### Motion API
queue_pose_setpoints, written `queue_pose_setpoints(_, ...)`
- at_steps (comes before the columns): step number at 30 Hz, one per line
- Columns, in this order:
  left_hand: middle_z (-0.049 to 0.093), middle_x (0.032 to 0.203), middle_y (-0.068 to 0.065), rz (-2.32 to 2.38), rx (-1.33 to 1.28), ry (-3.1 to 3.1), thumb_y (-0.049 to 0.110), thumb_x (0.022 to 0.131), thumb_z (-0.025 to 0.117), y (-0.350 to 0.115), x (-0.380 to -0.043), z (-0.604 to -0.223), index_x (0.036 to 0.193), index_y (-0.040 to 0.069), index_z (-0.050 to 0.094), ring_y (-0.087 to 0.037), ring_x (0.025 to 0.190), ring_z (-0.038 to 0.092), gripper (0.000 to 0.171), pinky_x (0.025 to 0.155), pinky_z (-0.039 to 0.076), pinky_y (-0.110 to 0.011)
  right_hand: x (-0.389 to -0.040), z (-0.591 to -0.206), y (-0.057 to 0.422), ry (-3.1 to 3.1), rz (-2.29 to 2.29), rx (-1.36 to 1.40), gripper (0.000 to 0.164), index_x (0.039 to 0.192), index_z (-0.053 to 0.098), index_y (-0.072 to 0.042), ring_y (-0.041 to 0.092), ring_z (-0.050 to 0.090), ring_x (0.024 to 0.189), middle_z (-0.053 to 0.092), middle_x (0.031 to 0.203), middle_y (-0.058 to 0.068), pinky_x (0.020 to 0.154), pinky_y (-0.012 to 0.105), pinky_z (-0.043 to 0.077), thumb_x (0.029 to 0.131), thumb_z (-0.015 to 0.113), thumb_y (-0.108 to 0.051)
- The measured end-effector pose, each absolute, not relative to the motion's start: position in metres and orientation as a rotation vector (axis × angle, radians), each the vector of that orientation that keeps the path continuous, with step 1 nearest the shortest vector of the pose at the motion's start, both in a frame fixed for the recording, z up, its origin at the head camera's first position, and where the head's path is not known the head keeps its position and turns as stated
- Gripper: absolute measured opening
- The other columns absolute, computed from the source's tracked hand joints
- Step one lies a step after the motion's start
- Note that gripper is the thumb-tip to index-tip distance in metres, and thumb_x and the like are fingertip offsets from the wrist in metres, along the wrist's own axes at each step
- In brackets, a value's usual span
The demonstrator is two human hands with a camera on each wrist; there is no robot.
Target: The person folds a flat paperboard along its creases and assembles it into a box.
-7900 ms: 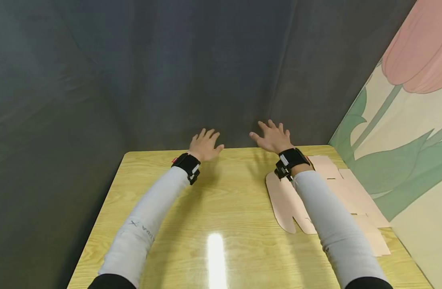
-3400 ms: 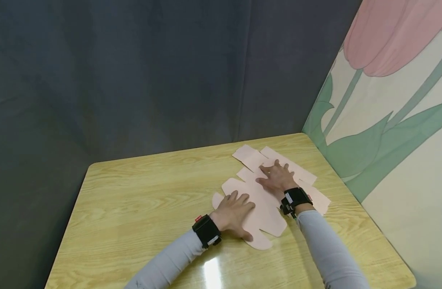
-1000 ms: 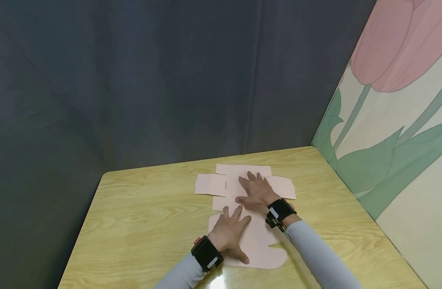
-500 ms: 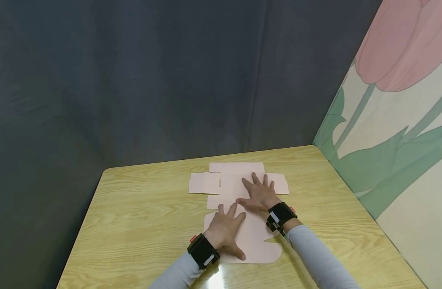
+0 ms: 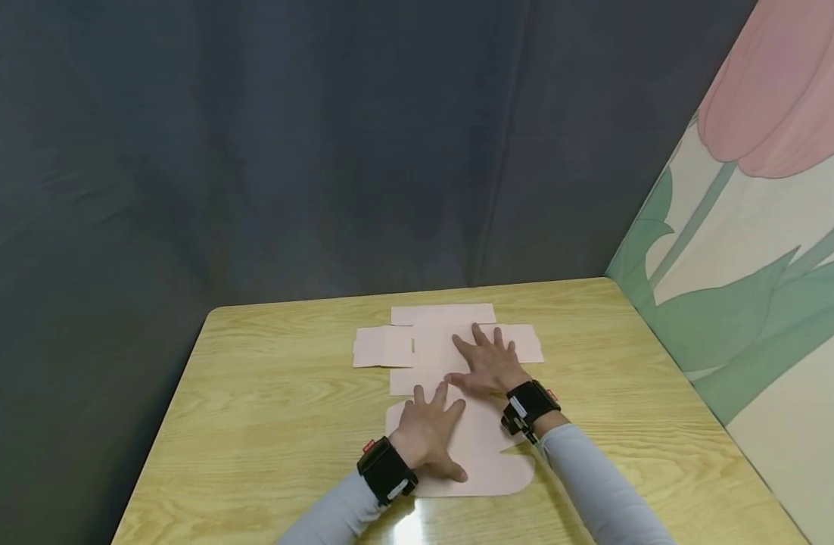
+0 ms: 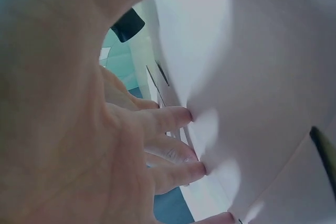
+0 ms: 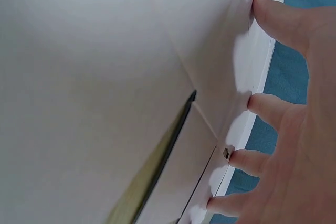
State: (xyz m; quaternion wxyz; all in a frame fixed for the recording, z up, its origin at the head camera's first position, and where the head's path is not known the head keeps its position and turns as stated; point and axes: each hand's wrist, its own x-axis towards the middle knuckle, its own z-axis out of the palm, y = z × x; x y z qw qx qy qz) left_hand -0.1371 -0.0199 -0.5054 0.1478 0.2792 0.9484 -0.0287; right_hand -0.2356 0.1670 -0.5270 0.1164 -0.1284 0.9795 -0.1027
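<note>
A flat, unfolded cardboard box [image 5: 485, 478] in pale pink lies on the table, its narrow flaps toward the far edge and its rounded end toward me. My left hand [image 5: 427, 435] rests on the near panel with fingers spread. Farther up, my right hand [image 5: 488, 363] also has its fingers fanned out over the middle panels. Fingertips press on the cardboard [image 6: 268, 77] in the left wrist view. From the right wrist, the fingertips of the right hand [image 7: 294, 150] touch the sheet near a crease and a small slot [image 7: 226, 153]. Parts of the box are hidden beneath both hands.
The wood-grain table [image 5: 274, 393] extends to the left and right of the cardboard. A dark curtain [image 5: 356, 151] hangs behind its far edge and along the left. At the right stands a wall [image 5: 791, 393] painted with a tulip.
Both hands came down from the far edge onto the box. It was shifted from the table's right side to the middle and turned straight. Over the last half second, hands and box barely moved.
</note>
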Motion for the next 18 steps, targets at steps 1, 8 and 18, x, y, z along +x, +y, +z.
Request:
queue_pose_setpoints(1,0.029,0.174,-0.011,-0.078,0.795,2.724,0.084,0.065,0.084,-0.021,-0.137,-0.505,0.163,0.03,0.042,-0.048,0.144,0.044,0.12,0.108,0.054,-0.05,-0.236,-0.527,0.166,2.867,-0.304,-0.382,0.085,0.168,0.036,-0.024,0.071,0.013,0.152,0.017,0.176,0.026,0.114,0.089,0.018,0.099,0.059,-0.068)
queue_pose_setpoints(8,0.023,0.178,-0.01,-0.034,0.78,2.713,0.084,0.07,0.08,-0.031,-0.14,-0.501,0.165,0.031,0.039,-0.054,0.153,0.033,0.116,0.119,0.044,-0.057,-0.238,-0.526,0.157,2.869,-0.295,-0.418,0.085,0.169,0.034,-0.025,0.07,0.011,0.153,0.015,0.177,0.025,0.116,0.089,0.015,0.099,0.057,-0.068)
queue_pose_setpoints(18,0.021,0.178,-0.011,0.022,0.719,2.713,0.078,0.07,0.085,-0.041,-0.138,-0.5,0.164,0.026,0.039,-0.055,0.153,0.033,0.117,0.119,0.045,-0.058,-0.244,-0.524,0.139,2.854,-0.224,-0.473,0.085,0.169,0.033,-0.026,0.069,0.012,0.153,0.014,0.177,0.025,0.117,0.087,0.016,0.1,0.057,-0.067)
